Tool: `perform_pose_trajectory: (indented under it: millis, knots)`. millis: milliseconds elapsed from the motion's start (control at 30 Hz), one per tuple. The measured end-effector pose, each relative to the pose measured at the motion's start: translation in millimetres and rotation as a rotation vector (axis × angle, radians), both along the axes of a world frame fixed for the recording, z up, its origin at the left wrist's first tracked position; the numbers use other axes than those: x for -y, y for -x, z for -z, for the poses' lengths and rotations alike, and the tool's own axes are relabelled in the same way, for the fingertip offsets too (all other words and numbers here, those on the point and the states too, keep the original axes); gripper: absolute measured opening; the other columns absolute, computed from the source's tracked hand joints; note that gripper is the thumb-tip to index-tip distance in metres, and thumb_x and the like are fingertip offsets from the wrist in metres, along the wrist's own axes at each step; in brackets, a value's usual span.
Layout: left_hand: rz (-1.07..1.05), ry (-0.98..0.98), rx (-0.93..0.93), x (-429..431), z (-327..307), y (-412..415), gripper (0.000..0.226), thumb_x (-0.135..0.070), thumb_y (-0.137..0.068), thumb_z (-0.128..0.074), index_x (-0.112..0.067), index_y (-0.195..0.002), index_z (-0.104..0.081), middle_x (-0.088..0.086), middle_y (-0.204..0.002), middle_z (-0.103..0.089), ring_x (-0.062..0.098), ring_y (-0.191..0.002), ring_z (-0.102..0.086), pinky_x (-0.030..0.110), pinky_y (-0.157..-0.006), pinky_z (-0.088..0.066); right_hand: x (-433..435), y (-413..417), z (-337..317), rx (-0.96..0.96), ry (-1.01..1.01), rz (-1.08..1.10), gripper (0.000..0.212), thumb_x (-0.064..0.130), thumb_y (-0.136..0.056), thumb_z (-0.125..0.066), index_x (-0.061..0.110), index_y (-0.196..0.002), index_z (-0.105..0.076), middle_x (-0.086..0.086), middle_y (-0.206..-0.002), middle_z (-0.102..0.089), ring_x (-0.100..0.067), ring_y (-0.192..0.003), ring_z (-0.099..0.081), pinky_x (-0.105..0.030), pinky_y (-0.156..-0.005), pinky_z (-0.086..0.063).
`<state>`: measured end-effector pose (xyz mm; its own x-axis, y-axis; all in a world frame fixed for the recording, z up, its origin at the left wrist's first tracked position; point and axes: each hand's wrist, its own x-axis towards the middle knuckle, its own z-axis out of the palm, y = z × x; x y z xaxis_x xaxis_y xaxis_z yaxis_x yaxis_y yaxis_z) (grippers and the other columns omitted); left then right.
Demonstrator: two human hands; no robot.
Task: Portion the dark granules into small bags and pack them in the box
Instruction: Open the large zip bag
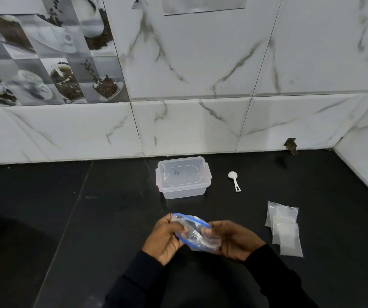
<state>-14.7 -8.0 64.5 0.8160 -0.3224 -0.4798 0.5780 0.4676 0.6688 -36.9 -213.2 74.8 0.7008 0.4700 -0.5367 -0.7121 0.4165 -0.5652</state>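
Two dark sleeves reach in from the near edge. The left hand (164,237) and right hand (234,240) hold a clear zip bag (197,234) with a blue seal between them, just above the black bench (111,218). The fingers (179,230) of both hands are curled on the bag's mouth, apparently working it open. That puts the job at its first step, with no portion yet made, by the look of it.

Toward the back edge, close to the tiled wall, stands the clear box (183,178), its lid on and nothing visible inside. Near the right edge lies a loose pile of small bags (286,230), flat and seemingly unfilled. A white scoop (234,180) rests between box and pile, well apart from both hands, its bowl toward the wall.

Next, the seal must be parted fully and one hand freed to fetch the scoop and a small bag. The dark granules themselves are hard to make out. The crumpled film and the black surface behind it mask the contents, and the hands cover much of the bag.
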Motion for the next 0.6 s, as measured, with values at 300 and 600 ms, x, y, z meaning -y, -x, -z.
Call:
perform_pose_trajectory:
  millis: [300,600]
  knots:
    - [0.037,-0.486,0.189,-3,5,3,0.034,0.002,-0.061,-0.068,-0.011,-0.085,-0.047,0.016,-0.079,-0.054,0.025,-0.064,-0.059,0.030,-0.052,-0.052,3,-12,0,-0.184,-0.022,0.219,0.022,0.010,-0.088,-0.052,0.002,-0.081,-0.071,-0.013,-0.072,-0.066,-0.026,-0.063,-0.066,-0.038,-0.069,-0.051]
    - [0.181,-1.127,0.732,-5,11,6,0.032,0.006,-0.080,-0.066,-0.021,-0.074,-0.081,-0.003,-0.091,-0.060,0.006,-0.086,-0.062,0.013,-0.079,-0.045,1,-14,27,0.219,0.293,0.078,0.022,-0.009,-0.074,-0.055,0.007,-0.077,-0.069,-0.014,-0.067,-0.058,-0.022,-0.057,-0.051,-0.026,-0.053,-0.049]
